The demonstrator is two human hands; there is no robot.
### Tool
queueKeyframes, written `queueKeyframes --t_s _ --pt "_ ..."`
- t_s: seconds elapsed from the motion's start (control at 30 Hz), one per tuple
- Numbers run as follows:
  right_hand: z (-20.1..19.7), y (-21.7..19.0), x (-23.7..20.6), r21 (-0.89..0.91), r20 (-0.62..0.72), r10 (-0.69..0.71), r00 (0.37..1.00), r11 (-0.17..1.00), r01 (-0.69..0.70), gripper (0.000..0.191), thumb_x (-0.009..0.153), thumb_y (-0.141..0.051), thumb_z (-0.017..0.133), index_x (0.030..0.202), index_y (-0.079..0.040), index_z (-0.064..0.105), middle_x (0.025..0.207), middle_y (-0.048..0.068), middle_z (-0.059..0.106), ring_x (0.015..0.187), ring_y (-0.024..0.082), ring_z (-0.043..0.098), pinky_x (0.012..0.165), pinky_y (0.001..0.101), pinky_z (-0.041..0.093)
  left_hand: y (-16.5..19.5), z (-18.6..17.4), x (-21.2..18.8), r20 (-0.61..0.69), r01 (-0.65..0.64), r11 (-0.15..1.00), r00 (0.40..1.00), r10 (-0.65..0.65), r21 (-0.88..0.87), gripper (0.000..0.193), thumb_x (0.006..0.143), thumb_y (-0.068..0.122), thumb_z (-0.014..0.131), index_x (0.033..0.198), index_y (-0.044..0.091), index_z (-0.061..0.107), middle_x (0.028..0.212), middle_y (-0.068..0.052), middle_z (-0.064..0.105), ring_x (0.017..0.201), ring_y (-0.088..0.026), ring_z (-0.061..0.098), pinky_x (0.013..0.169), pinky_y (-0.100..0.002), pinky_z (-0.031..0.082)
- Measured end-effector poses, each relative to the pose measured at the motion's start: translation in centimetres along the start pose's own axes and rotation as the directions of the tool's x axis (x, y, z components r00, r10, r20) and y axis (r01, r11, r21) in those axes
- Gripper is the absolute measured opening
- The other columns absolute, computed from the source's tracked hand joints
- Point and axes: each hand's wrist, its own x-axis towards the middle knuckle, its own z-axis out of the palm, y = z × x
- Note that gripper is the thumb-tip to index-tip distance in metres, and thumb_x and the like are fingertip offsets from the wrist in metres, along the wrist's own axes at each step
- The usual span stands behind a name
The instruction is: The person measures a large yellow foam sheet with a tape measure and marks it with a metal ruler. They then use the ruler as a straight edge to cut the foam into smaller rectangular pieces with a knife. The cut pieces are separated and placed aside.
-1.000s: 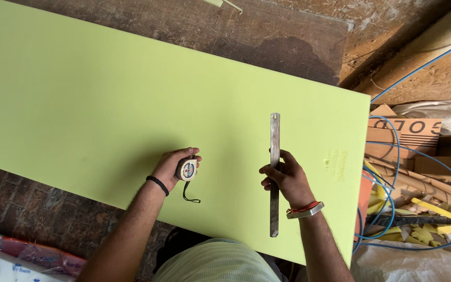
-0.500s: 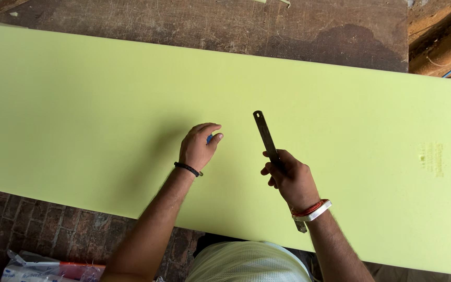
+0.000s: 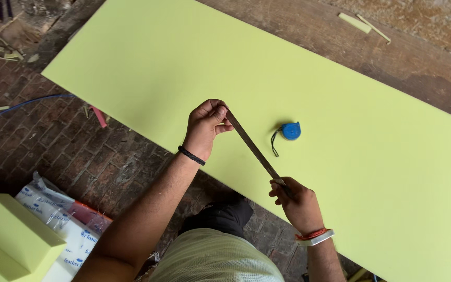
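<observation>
A large light-green board lies flat across the floor. I hold a long metal ruler over its near edge with both hands. My left hand, a black band on its wrist, pinches the ruler's far end. My right hand, with an orange and white bangle, grips the near end. A blue tape measure with a black cord lies on the board just right of the ruler, touched by neither hand.
Brick floor shows below the board. A light-green foam block and a plastic-wrapped pack sit at the lower left. A blue cable runs at the left. Wood offcuts lie beyond the board.
My left hand let go of the tape measure, which now lies on the board, and took hold of the ruler's far end. My view shifted left along the board.
</observation>
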Motion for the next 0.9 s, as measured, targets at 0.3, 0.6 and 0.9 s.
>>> queueKeyframes --t_s 0.3,0.6,0.9 --pt "7.6 -1.1 5.2 0.139 0.041 0.021 0.999 0.99 -0.027 0.019 0.093 -0.022 0.071 0.101 -0.008 0.08 0.067 -0.004 0.065 0.063 0.005 0.054 0.059 0.0252 0.047 2.7 -11.7 -0.6 -0.252 0.144 0.983 0.961 -0.11 0.118 0.021 0.097 0.026 0.063 0.116 0.019 0.067 0.097 0.0 0.075 0.089 -0.015 0.074 0.081 -0.035 0.062" --pt "18.5 -2.5 15.9 0.176 -0.136 0.18 0.974 0.972 -0.155 0.024 0.089 -0.027 0.076 0.099 -0.006 0.075 0.073 0.002 0.066 0.064 0.012 0.056 0.058 0.0319 0.045 0.2 -32.5 4.3 -0.632 0.524 0.82 0.722 -0.282 0.232 0.055 0.1 0.053 0.055 0.094 0.001 0.072 0.076 -0.008 0.072 0.065 -0.02 0.073 0.059 -0.037 0.064" --pt "20.0 0.3 13.4 -0.055 -0.536 0.238 0.81 0.948 -0.315 0.035 0.092 -0.04 0.075 0.101 -0.006 0.077 0.076 0.013 0.073 0.07 0.025 0.07 0.071 0.0386 0.054 -0.4 -37.8 6.9 -0.532 0.637 0.715 0.727 -0.433 0.288 0.067 0.092 0.07 0.062 0.072 0.006 0.062 0.058 -0.004 0.058 0.046 -0.013 0.051 0.04 -0.028 0.034"
